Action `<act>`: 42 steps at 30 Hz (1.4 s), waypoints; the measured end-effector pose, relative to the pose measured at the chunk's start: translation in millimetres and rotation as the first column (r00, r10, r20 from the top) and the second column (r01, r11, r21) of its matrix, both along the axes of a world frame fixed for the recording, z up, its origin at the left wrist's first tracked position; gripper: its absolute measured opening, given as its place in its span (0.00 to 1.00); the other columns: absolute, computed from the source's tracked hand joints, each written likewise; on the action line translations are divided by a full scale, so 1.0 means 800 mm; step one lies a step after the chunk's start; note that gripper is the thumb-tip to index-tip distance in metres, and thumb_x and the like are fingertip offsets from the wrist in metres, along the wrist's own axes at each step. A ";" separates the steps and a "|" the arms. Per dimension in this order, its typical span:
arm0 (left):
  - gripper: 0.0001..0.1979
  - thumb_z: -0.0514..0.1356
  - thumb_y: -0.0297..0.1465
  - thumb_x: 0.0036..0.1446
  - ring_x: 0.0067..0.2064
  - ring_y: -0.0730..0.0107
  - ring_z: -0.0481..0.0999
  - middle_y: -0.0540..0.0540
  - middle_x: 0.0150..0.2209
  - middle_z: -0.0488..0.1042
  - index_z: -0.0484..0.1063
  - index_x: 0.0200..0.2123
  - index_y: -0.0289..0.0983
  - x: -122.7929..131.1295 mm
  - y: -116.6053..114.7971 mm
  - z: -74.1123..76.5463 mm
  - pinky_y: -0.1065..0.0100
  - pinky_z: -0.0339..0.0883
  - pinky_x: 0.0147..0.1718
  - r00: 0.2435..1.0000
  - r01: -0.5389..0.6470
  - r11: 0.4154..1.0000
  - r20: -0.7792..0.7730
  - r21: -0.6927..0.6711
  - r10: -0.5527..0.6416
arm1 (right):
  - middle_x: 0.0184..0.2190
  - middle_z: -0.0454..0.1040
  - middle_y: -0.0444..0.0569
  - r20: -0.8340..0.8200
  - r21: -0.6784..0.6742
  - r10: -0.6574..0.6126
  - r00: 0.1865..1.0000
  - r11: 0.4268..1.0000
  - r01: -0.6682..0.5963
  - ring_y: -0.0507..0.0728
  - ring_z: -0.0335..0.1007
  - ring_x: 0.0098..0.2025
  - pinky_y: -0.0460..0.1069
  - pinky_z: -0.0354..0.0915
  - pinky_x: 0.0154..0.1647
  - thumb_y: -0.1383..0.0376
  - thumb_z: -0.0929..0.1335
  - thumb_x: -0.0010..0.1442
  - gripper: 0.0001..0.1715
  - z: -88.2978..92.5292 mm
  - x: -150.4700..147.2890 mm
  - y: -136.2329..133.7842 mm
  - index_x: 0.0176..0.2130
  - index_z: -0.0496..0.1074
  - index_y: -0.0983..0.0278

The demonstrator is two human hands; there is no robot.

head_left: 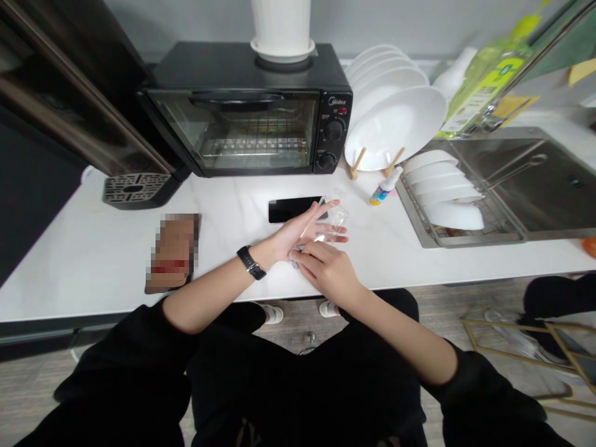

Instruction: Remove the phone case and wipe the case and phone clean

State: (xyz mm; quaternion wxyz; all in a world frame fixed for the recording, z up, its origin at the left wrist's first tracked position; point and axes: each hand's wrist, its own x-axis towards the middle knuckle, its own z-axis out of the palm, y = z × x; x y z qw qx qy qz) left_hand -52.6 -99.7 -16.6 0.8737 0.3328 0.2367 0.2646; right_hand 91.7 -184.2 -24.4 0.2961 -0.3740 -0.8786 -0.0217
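Note:
My left hand (289,237), with a black watch on the wrist, is turned palm up and supports a clear phone case (334,218). Its fingers show through the transparent plastic. My right hand (329,268) is closed in a pinch at the case's near end, by the left palm. A small crumpled grey-white cloth (295,256) pokes out from its fingertips, mostly hidden. Just behind the left hand a black phone (291,210) lies face up on the counter. To the right stands a small spray bottle (386,186) with a white top.
A black toaster oven (251,130) carries a white pot (282,25). White plates (395,124) stand in a rack beside a metal sink (554,180) holding bowls (447,186). At left on the white counter (233,236) lies a pixelated flat object (172,251), near a dark dispenser (137,189).

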 end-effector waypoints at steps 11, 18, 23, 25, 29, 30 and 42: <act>0.40 0.51 0.58 0.73 0.58 0.49 0.82 0.34 0.55 0.79 0.47 0.81 0.54 -0.002 -0.001 0.000 0.63 0.77 0.44 0.999 0.030 0.999 0.016 0.011 -0.030 | 0.41 0.84 0.48 0.209 -0.054 -0.012 0.978 0.998 0.024 0.57 0.80 0.41 0.51 0.66 0.32 0.73 0.68 0.70 0.12 0.026 0.024 -0.013 0.44 0.82 0.64; 0.38 0.46 0.58 0.74 0.52 0.53 0.83 0.34 0.55 0.79 0.47 0.81 0.55 -0.001 -0.001 0.002 0.62 0.75 0.41 1.000 0.020 1.000 0.011 -0.018 -0.020 | 0.43 0.85 0.51 0.316 -0.145 -0.183 0.931 0.960 0.238 0.58 0.79 0.40 0.52 0.60 0.31 0.73 0.71 0.67 0.08 0.043 0.028 -0.010 0.38 0.82 0.65; 0.35 0.46 0.55 0.76 0.37 0.63 0.79 0.41 0.43 0.79 0.49 0.80 0.52 0.003 -0.003 0.002 0.64 0.74 0.39 0.999 -0.006 0.999 0.053 -0.050 0.009 | 0.40 0.83 0.52 0.299 -0.089 -0.282 0.912 0.943 0.321 0.57 0.74 0.37 0.52 0.53 0.29 0.73 0.68 0.69 0.12 0.050 0.036 0.005 0.39 0.82 0.65; 0.34 0.46 0.53 0.76 0.37 0.64 0.77 0.42 0.41 0.78 0.54 0.79 0.50 0.004 -0.004 0.004 0.62 0.75 0.41 0.998 -0.027 0.999 0.060 -0.044 0.030 | 0.38 0.82 0.52 0.295 -0.058 -0.356 0.887 0.920 0.389 0.56 0.71 0.35 0.53 0.50 0.29 0.73 0.67 0.68 0.13 0.051 0.041 0.019 0.38 0.82 0.65; 0.31 0.48 0.54 0.76 0.47 0.58 0.82 0.39 0.55 0.77 0.60 0.76 0.52 0.005 -0.004 0.008 0.50 0.77 0.51 0.999 -0.044 0.998 0.024 -0.049 0.045 | 0.38 0.81 0.54 0.251 -0.018 -0.470 0.846 0.872 0.490 0.57 0.69 0.36 0.53 0.49 0.30 0.73 0.66 0.67 0.14 0.050 0.055 0.054 0.39 0.82 0.66; 0.31 0.48 0.54 0.76 0.50 0.56 0.83 0.40 0.58 0.76 0.61 0.75 0.53 0.004 -0.003 0.008 0.49 0.77 0.52 0.999 -0.040 0.998 0.017 -0.057 0.042 | 0.38 0.81 0.54 0.237 -0.010 -0.482 0.843 0.867 0.498 0.57 0.69 0.36 0.53 0.49 0.30 0.73 0.66 0.68 0.14 0.049 0.057 0.061 0.40 0.82 0.66; 0.22 0.47 0.44 0.80 0.38 0.62 0.85 0.46 0.37 0.82 0.77 0.51 0.39 0.009 0.000 -0.002 0.54 0.80 0.45 0.974 -0.123 0.946 0.145 -0.301 0.173 | 0.41 0.82 0.53 0.066 -0.014 -0.395 0.916 0.918 0.396 0.57 0.74 0.39 0.53 0.57 0.33 0.69 0.65 0.75 0.15 0.038 0.014 0.081 0.45 0.83 0.65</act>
